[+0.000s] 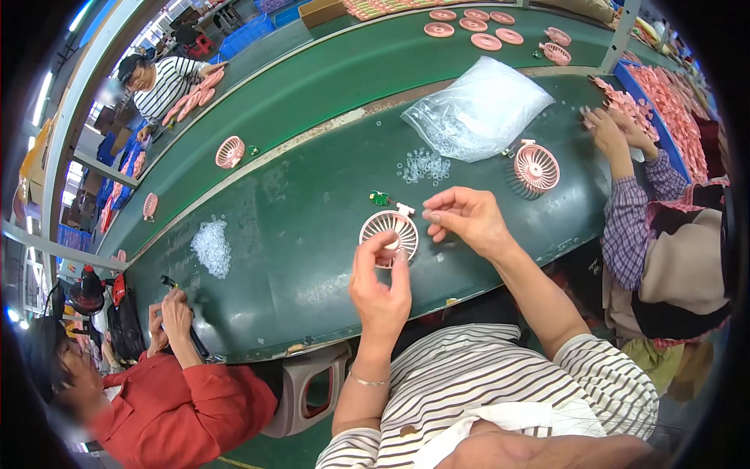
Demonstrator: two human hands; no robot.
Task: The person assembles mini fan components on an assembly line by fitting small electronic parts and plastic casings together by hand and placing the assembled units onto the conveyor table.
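In front of me a round pink fan housing (393, 222) with radial slats sits on the green work surface. My left hand (379, 285) curls its thumb and fingers over the near side of the housing, gripping it. To the right of the housing, my right hand (473, 223) hovers with thumb and forefinger pinched together; whatever is between the fingertips is too small to make out. Just beyond the housing lies a small green circuit board (380, 198). Farther off are loose clear rings (423, 166) and a second pink fan housing (537, 166).
A bulging clear plastic bag (484, 105) lies beyond the rings. Another clear pile (211, 248) is at left, near a red-sleeved person holding a tool. At right, another person's hands (613, 133) handle pink parts by a blue bin. A green conveyor (312, 117) carries pink parts.
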